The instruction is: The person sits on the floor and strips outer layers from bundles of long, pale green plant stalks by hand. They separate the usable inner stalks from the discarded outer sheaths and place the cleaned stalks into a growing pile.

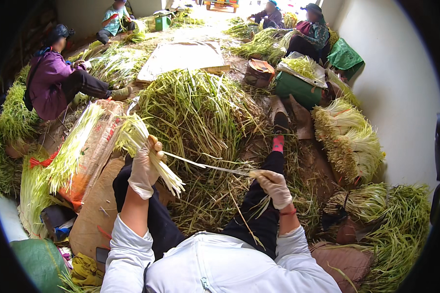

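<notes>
My gloved left hand (143, 170) grips a small bunch of pale chive-like stalks (167, 174), with white ends towards me and leafy ends pointing away. One white stalk (183, 158) sticks out sideways from this bunch towards the right. Between the fingertips of my gloved right hand (275, 188) is a thin, translucent strip of peel (229, 170), stretched out from that stalk's tip. Both hands are above my spread legs. Beneath them lies a litter of loose leaves and peelings (205, 205), and beyond it rises a large heap of green stalks (201, 110).
Trimmed stalks (75, 143) lie on a woven sack (106, 124) at left. Tied bundles (346, 139) are stacked by the right wall (396, 91). More greens (399, 234) lie at lower right. Several seated people, one in a purple jacket (51, 80), are among piles farther off.
</notes>
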`<move>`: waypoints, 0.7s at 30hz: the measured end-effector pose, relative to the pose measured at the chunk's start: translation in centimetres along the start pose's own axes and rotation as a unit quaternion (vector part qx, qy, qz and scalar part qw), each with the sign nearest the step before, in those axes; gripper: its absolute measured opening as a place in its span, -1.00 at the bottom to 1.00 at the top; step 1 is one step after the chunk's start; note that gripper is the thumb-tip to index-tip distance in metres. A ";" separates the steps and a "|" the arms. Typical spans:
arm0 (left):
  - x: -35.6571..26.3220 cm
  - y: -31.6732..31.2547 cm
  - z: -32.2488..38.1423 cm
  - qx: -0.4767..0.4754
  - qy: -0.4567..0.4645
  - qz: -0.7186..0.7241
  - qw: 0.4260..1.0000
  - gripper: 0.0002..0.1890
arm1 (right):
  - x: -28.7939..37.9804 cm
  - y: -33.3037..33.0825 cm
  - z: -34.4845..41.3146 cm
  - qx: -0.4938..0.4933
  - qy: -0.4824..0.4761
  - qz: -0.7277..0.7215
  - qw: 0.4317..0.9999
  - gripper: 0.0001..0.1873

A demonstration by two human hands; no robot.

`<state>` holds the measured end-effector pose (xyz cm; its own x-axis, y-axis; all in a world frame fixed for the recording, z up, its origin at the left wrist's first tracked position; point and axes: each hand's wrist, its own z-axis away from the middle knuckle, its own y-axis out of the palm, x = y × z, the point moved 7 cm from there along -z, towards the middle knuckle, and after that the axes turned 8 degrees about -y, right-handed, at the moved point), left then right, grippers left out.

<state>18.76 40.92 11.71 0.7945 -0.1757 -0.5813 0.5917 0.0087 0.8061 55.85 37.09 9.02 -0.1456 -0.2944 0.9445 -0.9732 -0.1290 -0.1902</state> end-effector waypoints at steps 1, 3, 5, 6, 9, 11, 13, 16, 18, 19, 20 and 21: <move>0.6 0.1 0.0 -0.002 -0.010 0.000 1.000 -0.85 | -0.3 -0.2 -0.3 0.050 -0.017 0.237 0.970 -0.64; 1.4 0.2 -0.1 -0.010 -0.028 -0.017 0.999 -0.85 | -0.3 -0.1 -0.9 0.102 -0.028 0.431 0.896 -0.37; 2.2 0.7 0.1 0.001 -0.041 -0.012 0.999 -0.85 | 0.8 1.3 -1.8 0.081 -0.040 0.352 0.932 -0.29; 2.6 0.8 0.4 -0.006 -0.039 -0.035 0.999 -0.85 | 2.8 3.0 -1.8 0.085 -0.125 0.262 0.953 -0.26; 3.9 1.7 1.0 0.027 -0.039 -0.050 0.998 -0.82 | 5.6 10.5 -2.4 0.199 -0.144 -0.095 0.965 -0.21; 4.4 1.5 1.1 0.014 -0.041 -0.085 0.995 -0.80 | 4.4 14.5 -1.0 0.277 0.117 -0.287 0.910 -0.45; 4.4 0.8 0.8 0.003 -0.072 -0.083 0.994 -0.80 | 4.7 15.8 -0.3 0.337 0.149 -0.213 0.905 -0.66; 3.3 -0.6 0.8 -0.023 -0.067 -0.096 0.993 -0.78 | 5.6 12.9 0.8 0.319 0.106 -0.191 0.922 -0.72; 2.9 -0.5 0.8 -0.006 -0.064 -0.083 0.994 -0.78 | 6.1 10.0 1.7 0.285 0.087 -0.287 0.910 -0.76; 3.1 -0.2 0.9 0.009 -0.085 -0.093 0.992 -0.78 | 5.9 8.6 1.9 0.275 0.080 -0.297 0.911 -0.75; 3.2 0.3 1.1 0.022 -0.107 -0.103 0.989 -0.77 | 5.3 7.5 1.9 0.256 0.063 -0.256 0.930 -0.71; 3.4 0.8 1.5 0.034 -0.129 -0.112 0.985 -0.77 | 4.6 6.5 2.0 0.240 0.053 -0.217 0.945 -0.67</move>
<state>21.74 38.90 10.60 0.5796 -0.4094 -0.7046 0.7300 -0.1233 0.6722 49.19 32.96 11.62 0.2062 -0.0216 0.9783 -0.7570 -0.6370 0.1455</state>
